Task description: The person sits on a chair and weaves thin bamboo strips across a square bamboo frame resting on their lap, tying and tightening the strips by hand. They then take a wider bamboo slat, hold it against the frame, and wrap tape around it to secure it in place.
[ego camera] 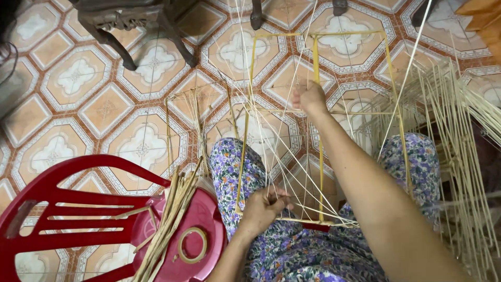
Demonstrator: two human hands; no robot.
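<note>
- Bamboo stick frame (pixel 318 125) rests on the lap, long axis running away from the person toward the tiled floor (pixel 104 104).
- Left hand (pixel 263 206) pinches thin strips at the near end.
- Right hand (pixel 310 99) grips a far upright stick.
- Red chair (pixel 78 209) at left holds a tape roll (pixel 192 244).

Left hand (pixel 262 207) pinching thin strips at near edge of bamboo frame (pixel 318 125). Right hand (pixel 309 99) gripping a frame upright. Red plastic chair (pixel 78 209) alongside, bearing tape roll (pixel 192 245).
</note>
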